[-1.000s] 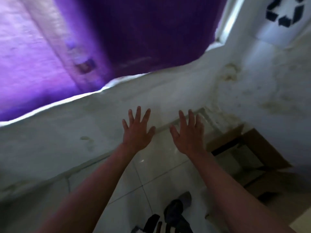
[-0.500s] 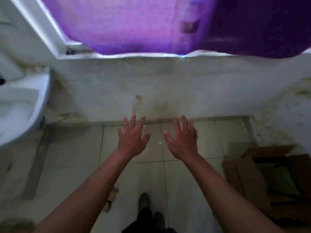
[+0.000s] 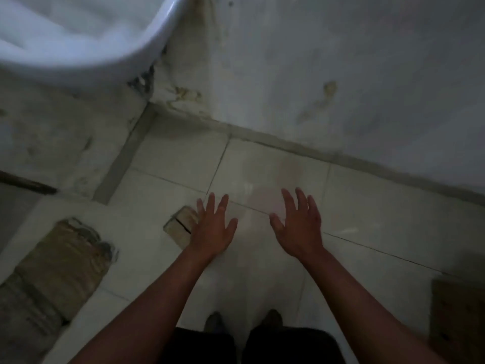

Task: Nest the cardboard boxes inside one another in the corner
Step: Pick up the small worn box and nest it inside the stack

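My left hand [image 3: 213, 229] and my right hand [image 3: 299, 227] are stretched out side by side over the pale floor tiles, palms down, fingers spread, holding nothing. A brown cardboard box [image 3: 458, 316] shows only as a dim edge at the lower right, well away from both hands. A small cardboard piece [image 3: 181, 225] lies on the floor just left of my left hand, partly hidden by it.
A white ceramic basin [image 3: 78, 38] overhangs the upper left. Stained walls [image 3: 341, 74] meet at a corner [image 3: 157, 106] ahead. A frayed brown mat [image 3: 60, 269] lies at the lower left. My feet [image 3: 244, 319] stand on the tiles below.
The view has swung left and down: the purple curtain and window are gone, the basin fills the upper left, and the cardboard boxes have slid to the right edge. Both hands stay open.
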